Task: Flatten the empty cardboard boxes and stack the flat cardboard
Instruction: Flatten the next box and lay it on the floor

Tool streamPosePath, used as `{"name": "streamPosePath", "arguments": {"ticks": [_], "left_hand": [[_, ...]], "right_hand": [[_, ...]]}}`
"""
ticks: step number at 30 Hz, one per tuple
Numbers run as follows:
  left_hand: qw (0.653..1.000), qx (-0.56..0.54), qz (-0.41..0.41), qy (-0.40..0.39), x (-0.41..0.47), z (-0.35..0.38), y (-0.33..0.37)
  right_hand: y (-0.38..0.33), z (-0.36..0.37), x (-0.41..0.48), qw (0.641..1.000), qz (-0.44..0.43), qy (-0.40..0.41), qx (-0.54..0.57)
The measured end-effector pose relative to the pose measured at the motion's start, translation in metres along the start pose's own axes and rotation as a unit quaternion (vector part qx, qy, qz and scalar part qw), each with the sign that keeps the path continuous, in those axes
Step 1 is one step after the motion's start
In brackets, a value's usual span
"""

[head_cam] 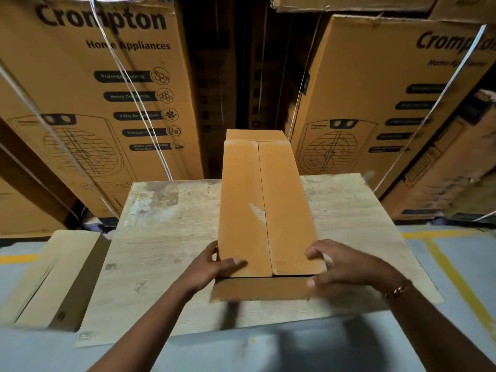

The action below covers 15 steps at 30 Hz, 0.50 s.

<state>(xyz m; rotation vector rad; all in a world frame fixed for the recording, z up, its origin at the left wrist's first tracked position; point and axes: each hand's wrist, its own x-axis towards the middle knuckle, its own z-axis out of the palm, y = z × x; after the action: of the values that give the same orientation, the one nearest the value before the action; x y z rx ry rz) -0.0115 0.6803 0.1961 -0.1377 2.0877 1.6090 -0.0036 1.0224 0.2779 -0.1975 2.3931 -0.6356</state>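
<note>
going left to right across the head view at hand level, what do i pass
cardboard box on the floor → left hand → long cardboard box → right hand → yellow floor line

2 hands (206,269) (341,267) on long cardboard box (265,200)

I have one view only, from the camera on the person's head. It faces forward and down, close over the table (166,237), so the cardboard box (241,197), left hand (206,267) and right hand (346,267) sit mid-frame; its wide lens bends the stacked cartons (102,103) behind.
</note>
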Motion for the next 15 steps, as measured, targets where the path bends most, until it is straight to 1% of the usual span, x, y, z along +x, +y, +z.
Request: {"name": "streamPosePath", "arguments": {"ticks": [1, 2, 4, 5, 7, 8, 9, 12, 15], "left_hand": [[0.999, 0.045, 0.018, -0.003, -0.001, 0.005, -0.004], [0.994, 0.105, 0.028, 0.004, -0.002, 0.009, -0.009], [0.973, 0.227, 0.014, 0.029, -0.004, 0.021, -0.019], [0.960, 0.275, 0.013, 0.047, -0.005, 0.026, -0.026], [0.940, 0.332, 0.033, 0.079, -0.010, 0.034, -0.032], [0.934, 0.344, 0.044, 0.089, -0.011, 0.036, -0.034], [0.927, 0.358, 0.051, 0.096, -0.012, 0.036, -0.034], [0.896, 0.427, 0.062, 0.109, -0.012, 0.034, -0.034], [0.867, 0.479, 0.061, 0.123, -0.015, 0.035, -0.035]], "right_hand": [[0.004, 0.019, 0.001, 0.997, 0.030, 0.014, -0.066], [0.006, 0.039, 0.003, 0.992, 0.061, 0.036, -0.100], [0.010, 0.081, 0.014, 0.984, 0.098, 0.103, -0.112], [0.011, 0.099, 0.019, 0.975, 0.103, 0.151, -0.123], [0.014, 0.129, 0.029, 0.949, 0.103, 0.257, -0.154], [0.014, 0.139, 0.033, 0.935, 0.101, 0.300, -0.161], [0.012, 0.145, 0.035, 0.926, 0.100, 0.323, -0.166], [0.001, 0.141, 0.037, 0.905, 0.125, 0.350, -0.207], [-0.003, 0.131, 0.040, 0.894, 0.123, 0.346, -0.258]]}}
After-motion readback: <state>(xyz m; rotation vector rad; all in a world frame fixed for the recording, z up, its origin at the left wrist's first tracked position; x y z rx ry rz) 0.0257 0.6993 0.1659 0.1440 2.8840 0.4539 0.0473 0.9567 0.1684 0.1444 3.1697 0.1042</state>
